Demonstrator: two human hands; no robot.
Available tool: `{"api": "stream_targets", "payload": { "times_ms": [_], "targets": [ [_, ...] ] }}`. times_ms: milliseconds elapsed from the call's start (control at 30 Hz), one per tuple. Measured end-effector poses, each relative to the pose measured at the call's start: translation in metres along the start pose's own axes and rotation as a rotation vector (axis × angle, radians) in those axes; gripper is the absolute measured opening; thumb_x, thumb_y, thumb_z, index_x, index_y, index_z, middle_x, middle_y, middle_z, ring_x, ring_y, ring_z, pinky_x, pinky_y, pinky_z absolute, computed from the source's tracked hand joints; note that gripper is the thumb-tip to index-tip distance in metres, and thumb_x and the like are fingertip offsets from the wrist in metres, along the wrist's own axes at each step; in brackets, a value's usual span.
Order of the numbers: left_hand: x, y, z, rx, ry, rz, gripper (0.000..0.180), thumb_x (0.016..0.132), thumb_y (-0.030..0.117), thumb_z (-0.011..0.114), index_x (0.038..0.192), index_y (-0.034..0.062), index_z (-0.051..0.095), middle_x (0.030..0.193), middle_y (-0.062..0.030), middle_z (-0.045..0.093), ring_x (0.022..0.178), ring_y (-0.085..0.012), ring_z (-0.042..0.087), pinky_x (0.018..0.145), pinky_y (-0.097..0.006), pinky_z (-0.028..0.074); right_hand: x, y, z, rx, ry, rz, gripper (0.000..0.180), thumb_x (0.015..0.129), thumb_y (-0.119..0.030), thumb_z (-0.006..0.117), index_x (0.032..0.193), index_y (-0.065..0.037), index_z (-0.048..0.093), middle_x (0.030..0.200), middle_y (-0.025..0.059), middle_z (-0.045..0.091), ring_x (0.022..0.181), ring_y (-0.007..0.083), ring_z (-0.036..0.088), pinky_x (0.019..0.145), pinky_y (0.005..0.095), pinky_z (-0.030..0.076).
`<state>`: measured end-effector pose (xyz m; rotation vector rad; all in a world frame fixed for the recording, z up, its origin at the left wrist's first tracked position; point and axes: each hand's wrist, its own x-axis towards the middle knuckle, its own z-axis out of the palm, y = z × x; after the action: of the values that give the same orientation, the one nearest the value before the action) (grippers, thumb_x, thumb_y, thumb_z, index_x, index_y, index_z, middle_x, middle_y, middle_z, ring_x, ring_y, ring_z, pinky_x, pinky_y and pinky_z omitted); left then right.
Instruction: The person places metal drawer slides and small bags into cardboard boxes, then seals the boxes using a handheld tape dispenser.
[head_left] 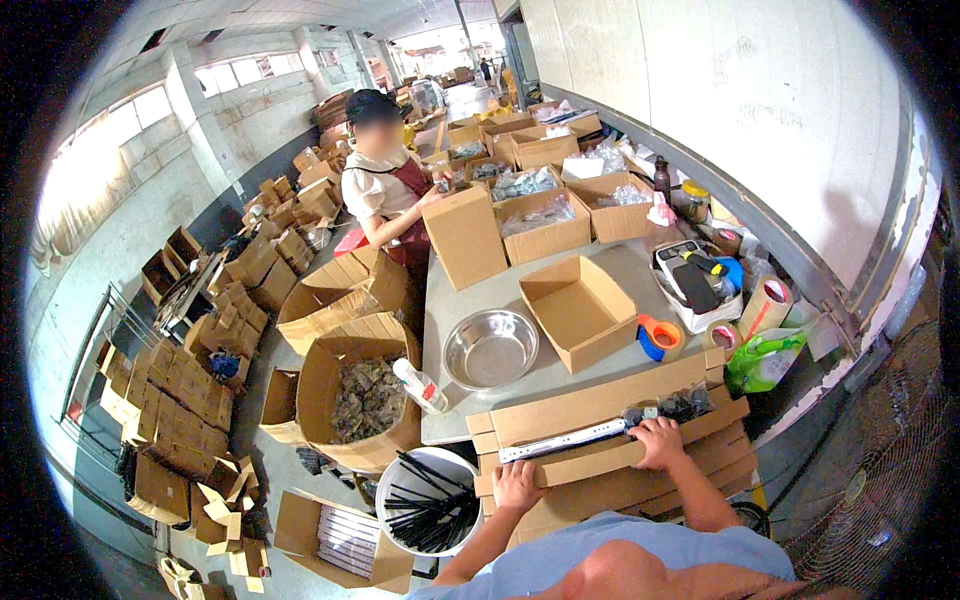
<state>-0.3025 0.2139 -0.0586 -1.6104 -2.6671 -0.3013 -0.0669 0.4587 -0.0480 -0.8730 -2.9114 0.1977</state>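
Observation:
A long, shallow cardboard box (590,466) lies before me with its top side open. Inside it rests a slim white metal rail (565,439), with black parts in clear plastic (685,404) toward its right end. My left hand (517,487) is closed over the box's near edge at the left, fingertips close to the rail's end. Farther right, my right hand (659,444) grips the same near edge, fingers reaching in by the black parts. The undersides of both hands are hidden.
Beyond the box are a steel bowl (490,350), an empty carton (578,318) and an orange tape dispenser (660,338). A bucket of black rods (428,500) and a carton of white strips (340,540) stand left. Across the table's left side, a co-worker (385,190) handles something small.

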Motion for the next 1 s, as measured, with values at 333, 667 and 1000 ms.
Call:
{"api": "stream_targets", "payload": {
  "times_ms": [333, 667, 1000],
  "targets": [
    [0.000, -0.003, 0.007, -0.031, 0.042, 0.022, 0.059, 0.058, 0.051, 0.077, 0.102, 0.0157, 0.058, 0.104, -0.0045, 0.059, 0.104, -0.0244, 0.053, 0.090, -0.047, 0.036, -0.002, 0.001, 0.000, 0.034, 0.051, -0.016, 0.069, 0.048, -0.053, 0.079, 0.110, -0.029, 0.061, 0.109, -0.0015, 0.054, 0.108, 0.0237, 0.046, 0.093, 0.0436, 0.033],
    [0.000, -0.001, -0.005, -0.009, 0.032, 0.035, 0.058, 0.058, 0.047, 0.078, 0.102, 0.0156, 0.057, 0.104, -0.0041, 0.058, 0.103, -0.0247, 0.053, 0.091, -0.046, 0.036, -0.001, 0.001, 0.004, 0.048, 0.113, -0.032, 0.068, 0.044, -0.046, 0.081, 0.106, -0.027, 0.062, 0.104, -0.0013, 0.054, 0.104, 0.0245, 0.047, 0.091, 0.0445, 0.035],
    [0.000, -0.002, -0.001, -0.003, -0.004, 0.017, 0.058, 0.058, 0.044, 0.078, 0.105, 0.0158, 0.058, 0.105, -0.0044, 0.058, 0.106, -0.0242, 0.052, 0.091, -0.045, 0.036, 0.000, 0.005, 0.009, 0.051, 0.127, -0.059, 0.071, 0.043, -0.052, 0.079, 0.107, -0.028, 0.062, 0.104, -0.0001, 0.054, 0.104, 0.0259, 0.047, 0.089, 0.0456, 0.035]
  ]
}}
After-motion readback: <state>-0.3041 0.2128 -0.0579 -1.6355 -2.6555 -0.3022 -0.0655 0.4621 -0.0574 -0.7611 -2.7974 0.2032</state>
